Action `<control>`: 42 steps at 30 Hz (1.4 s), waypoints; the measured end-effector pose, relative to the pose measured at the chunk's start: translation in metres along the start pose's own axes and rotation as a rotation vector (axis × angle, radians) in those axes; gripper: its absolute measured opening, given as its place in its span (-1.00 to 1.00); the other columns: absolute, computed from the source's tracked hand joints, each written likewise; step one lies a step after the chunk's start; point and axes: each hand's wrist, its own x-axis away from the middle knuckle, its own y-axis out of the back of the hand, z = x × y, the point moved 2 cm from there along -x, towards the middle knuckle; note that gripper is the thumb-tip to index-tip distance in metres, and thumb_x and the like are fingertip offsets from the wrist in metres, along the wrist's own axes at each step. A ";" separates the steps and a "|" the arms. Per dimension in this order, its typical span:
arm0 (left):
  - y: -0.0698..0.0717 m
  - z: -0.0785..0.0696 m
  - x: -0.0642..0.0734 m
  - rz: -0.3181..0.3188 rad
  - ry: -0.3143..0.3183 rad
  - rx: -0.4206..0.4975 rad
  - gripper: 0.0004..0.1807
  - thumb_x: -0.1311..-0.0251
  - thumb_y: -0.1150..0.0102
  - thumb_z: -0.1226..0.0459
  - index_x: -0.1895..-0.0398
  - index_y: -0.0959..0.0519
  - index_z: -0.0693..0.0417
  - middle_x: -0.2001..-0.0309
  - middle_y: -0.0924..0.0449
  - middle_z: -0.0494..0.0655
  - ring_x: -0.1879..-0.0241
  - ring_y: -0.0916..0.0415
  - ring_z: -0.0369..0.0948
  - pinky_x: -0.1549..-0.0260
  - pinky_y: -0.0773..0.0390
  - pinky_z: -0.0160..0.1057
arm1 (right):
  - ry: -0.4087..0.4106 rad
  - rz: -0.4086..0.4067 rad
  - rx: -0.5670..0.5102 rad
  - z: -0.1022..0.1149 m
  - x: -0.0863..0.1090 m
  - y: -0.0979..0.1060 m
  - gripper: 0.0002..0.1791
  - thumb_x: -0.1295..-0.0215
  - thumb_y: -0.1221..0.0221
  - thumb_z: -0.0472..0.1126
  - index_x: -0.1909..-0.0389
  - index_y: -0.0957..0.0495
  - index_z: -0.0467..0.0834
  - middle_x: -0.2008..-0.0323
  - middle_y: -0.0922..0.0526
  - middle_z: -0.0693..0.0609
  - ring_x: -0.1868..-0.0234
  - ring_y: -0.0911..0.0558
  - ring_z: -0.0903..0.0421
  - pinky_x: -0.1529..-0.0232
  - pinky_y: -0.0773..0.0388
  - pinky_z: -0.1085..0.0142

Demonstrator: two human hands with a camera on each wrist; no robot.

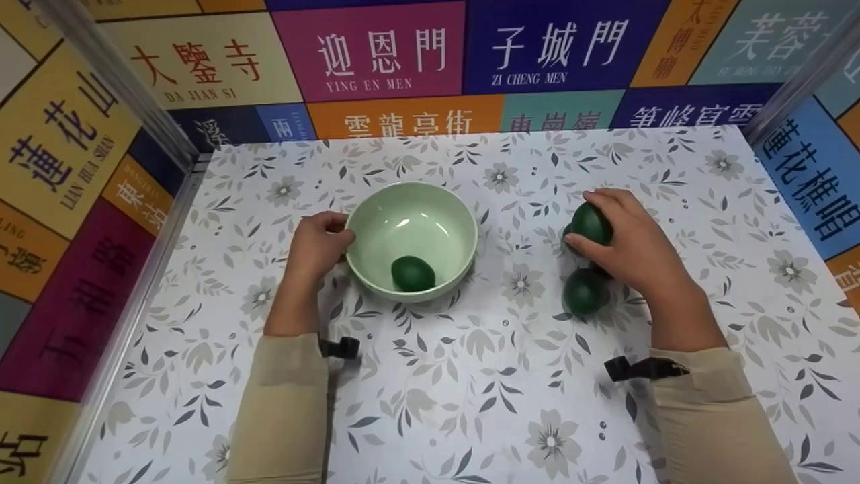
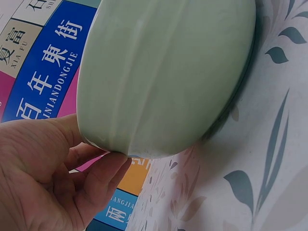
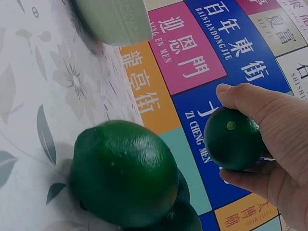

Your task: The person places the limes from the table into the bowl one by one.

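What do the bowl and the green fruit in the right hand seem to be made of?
Bowl: glossy, perhaps glazed ceramic or plastic, given the bright highlights inside.

Green fruit in the right hand: dark, softly shiny peel, perhaps real citrus, given the pale stem mark; imitation possible.

Two tan-sleeved arms (image 1: pixel 285 410) reach forward, well apart; the left hand (image 1: pixel 314 247) pinches between thumb and fingers, while the right hand (image 1: pixel 631 242), angled inward, grips with its thumb and fingers curved
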 end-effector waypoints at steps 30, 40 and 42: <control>0.000 0.001 0.000 -0.009 -0.006 -0.008 -0.60 -0.26 -0.14 0.33 -0.16 -0.66 0.13 0.01 -0.61 0.08 0.17 -0.60 -0.12 0.30 -0.71 -0.29 | 0.153 -0.044 0.002 0.042 -0.010 -0.019 -0.19 -0.35 -0.32 0.17 -0.54 -0.33 0.01 -0.52 -0.28 -0.12 -0.43 -0.40 -0.30 -0.30 -0.43 -0.34; 0.000 0.001 0.000 -0.007 0.004 -0.022 -0.61 -0.27 -0.13 0.32 -0.14 -0.67 0.11 0.01 -0.61 0.08 0.19 -0.60 -0.12 0.28 -0.72 -0.26 | 0.230 -0.065 0.003 0.056 -0.015 -0.028 -0.21 -0.34 -0.35 0.11 -0.50 -0.37 -0.08 -0.50 -0.32 -0.16 -0.44 -0.41 -0.29 -0.38 -0.40 -0.26; 0.000 0.001 0.000 -0.007 0.004 -0.024 -0.62 -0.26 -0.14 0.32 -0.14 -0.67 0.11 0.02 -0.62 0.07 0.19 -0.60 -0.12 0.28 -0.72 -0.25 | 0.242 -0.068 0.004 0.058 -0.016 -0.030 -0.21 -0.35 -0.35 0.12 -0.51 -0.37 -0.08 -0.49 -0.32 -0.16 -0.44 -0.42 -0.28 -0.38 -0.39 -0.25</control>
